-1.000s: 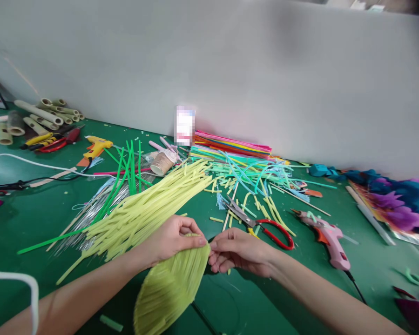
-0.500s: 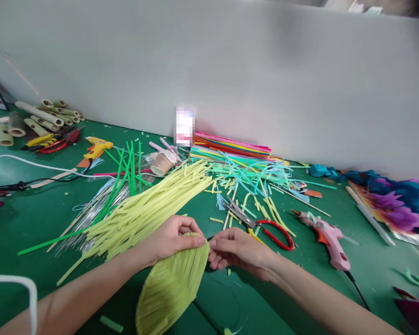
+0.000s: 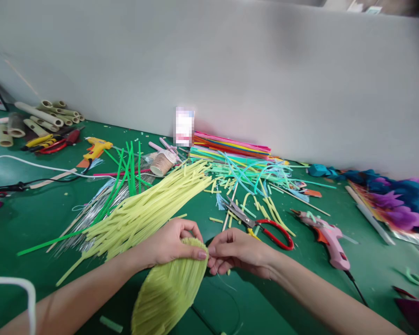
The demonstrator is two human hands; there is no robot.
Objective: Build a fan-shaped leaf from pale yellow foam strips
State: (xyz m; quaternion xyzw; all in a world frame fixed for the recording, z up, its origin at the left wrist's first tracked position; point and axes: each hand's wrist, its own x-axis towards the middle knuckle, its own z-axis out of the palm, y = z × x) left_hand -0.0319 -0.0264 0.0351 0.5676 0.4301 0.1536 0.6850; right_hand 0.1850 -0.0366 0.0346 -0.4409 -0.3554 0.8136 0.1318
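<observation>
My left hand [image 3: 181, 244] grips the upper edge of a yellow-green leaf shape [image 3: 171, 298] made of pipe cleaners laid side by side. Its thumb lies on the near face, with the fingers curled behind. The leaf hangs tilted, its lower end at the bottom of the picture. At the leaf's right-hand corner, my right hand [image 3: 235, 253] is closed in a pinch. From its fingertips trails a thin pale strand [image 3: 226, 283]; whether this is thread or fine wire I cannot tell. A dark thin stem [image 3: 204, 318] shows below the leaf.
Loose yellow pipe cleaners [image 3: 150, 204] lie in a pile beyond my left hand. Red-handled scissors [image 3: 275, 235] rest past my right hand, and a pink glue gun [image 3: 330, 239] lies farther right. A yellow glue gun [image 3: 97, 148] and bamboo tubes [image 3: 49, 116] are at the back left.
The leaf has tilted slightly, its lower end shifting left, and its ridged top edge shows more. The thin strand now shows clearly below my right fingertips. Both hands stay nearly in place.
</observation>
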